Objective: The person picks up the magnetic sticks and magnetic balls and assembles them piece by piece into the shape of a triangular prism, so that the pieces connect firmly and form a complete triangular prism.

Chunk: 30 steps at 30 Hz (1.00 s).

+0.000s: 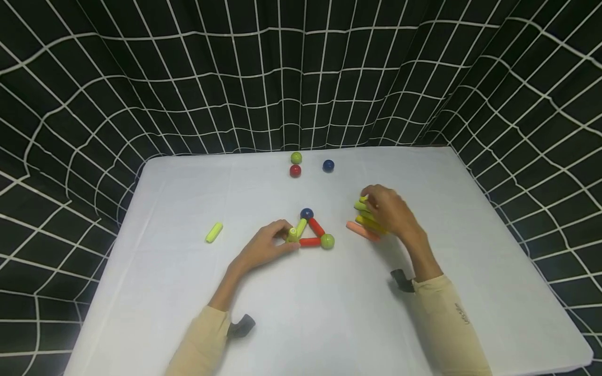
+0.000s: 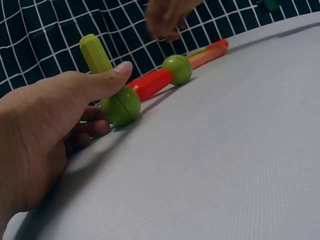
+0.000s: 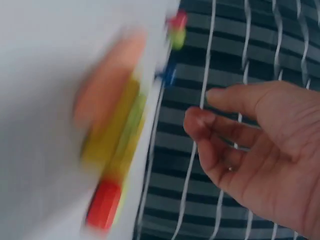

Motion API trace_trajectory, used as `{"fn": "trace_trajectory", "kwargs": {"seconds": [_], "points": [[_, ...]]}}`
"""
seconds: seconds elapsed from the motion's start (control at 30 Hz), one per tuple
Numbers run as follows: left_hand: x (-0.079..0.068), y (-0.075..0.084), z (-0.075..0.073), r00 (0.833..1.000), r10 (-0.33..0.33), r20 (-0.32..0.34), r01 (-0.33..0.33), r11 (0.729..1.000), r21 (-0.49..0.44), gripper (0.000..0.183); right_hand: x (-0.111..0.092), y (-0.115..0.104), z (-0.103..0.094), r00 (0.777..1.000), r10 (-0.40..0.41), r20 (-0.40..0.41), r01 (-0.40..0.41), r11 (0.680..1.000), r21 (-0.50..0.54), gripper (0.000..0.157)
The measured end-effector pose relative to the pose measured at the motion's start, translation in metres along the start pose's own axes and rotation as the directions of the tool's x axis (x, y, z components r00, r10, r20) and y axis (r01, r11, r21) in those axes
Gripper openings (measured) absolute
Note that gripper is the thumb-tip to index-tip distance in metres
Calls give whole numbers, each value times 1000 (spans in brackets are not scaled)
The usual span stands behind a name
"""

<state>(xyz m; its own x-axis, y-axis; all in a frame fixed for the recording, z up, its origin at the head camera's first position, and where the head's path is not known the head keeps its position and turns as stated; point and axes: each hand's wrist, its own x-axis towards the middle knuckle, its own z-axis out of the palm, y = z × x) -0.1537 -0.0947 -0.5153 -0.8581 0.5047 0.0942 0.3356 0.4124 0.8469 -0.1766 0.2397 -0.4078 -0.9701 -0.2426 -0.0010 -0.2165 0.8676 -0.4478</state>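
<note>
On the white table a flat triangle joins a blue ball (image 1: pixel 307 213), a green ball (image 1: pixel 327 241) and a second green ball (image 2: pixel 121 106) with two red sticks (image 1: pixel 310 242) and a yellow-green stick (image 1: pixel 301 228). My left hand (image 1: pixel 268 243) grips that second green ball at the near left corner, thumb on its near side. Another yellow-green stick (image 2: pixel 95 53) stands up from this ball. My right hand (image 1: pixel 390 209) hovers over a group of loose sticks, fingers loosely bent, with nothing between them in the right wrist view. Among these are an orange stick (image 1: pixel 362 231) and yellow sticks (image 1: pixel 370 224).
Towards the back edge lie a loose green ball (image 1: pixel 296 157), a red ball (image 1: pixel 295 171) and a dark blue ball (image 1: pixel 328 166). One yellow-green stick (image 1: pixel 213 232) lies alone at the left. A black curtain with a white grid (image 1: pixel 291 78) surrounds the table.
</note>
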Motion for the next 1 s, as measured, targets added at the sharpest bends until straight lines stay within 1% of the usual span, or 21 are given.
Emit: {"fn": "trace_trajectory", "kwargs": {"seconds": [0.03,0.07,0.13,0.23,0.3,0.4,0.53,0.6,0.67,0.73,0.8,0.9,1.0], "points": [[0,0,0,1000,4,-2,-4,1000,3,26,0,14,-5,999,34,-16,-35,999,-23,28],[0,1,-1,1000,6,-3,-6,1000,6,25,0,27,-9,997,76,-8,-77,996,-46,29],[0,1,-1,1000,4,-6,-4,1000,17,24,2,50,-14,990,138,37,-135,987,-82,30],[-1,2,-2,1000,-2,-6,3,1000,20,22,2,73,-17,973,193,128,-180,978,-105,31],[-1,3,-2,1000,-3,-2,3,1000,21,22,2,82,-18,961,226,157,-209,971,-119,33],[-1,4,-2,1000,1,0,-1,1000,27,22,1,91,-21,943,284,175,-265,956,-124,38],[-1,3,0,1000,7,-1,-7,1000,29,26,2,96,-23,927,319,196,-294,945,-146,40],[-1,2,0,1000,9,0,-9,1000,26,28,2,96,-22,930,315,189,-288,945,-156,38],[-1,2,0,1000,17,1,-17,1000,20,29,2,93,-22,940,301,162,-277,948,-154,38],[0,2,0,1000,24,1,-24,1000,17,29,0,88,-22,951,281,125,-265,955,-130,39],[0,1,0,1000,29,-2,-29,999,14,27,-2,81,-22,965,248,88,-240,967,-89,40],[0,1,0,1000,31,0,-31,1000,8,24,-7,66,-23,982,184,49,-184,983,2,38],[0,0,0,1000,28,2,-28,1000,5,21,-13,47,-21,996,83,42,-87,990,115,34]]}}
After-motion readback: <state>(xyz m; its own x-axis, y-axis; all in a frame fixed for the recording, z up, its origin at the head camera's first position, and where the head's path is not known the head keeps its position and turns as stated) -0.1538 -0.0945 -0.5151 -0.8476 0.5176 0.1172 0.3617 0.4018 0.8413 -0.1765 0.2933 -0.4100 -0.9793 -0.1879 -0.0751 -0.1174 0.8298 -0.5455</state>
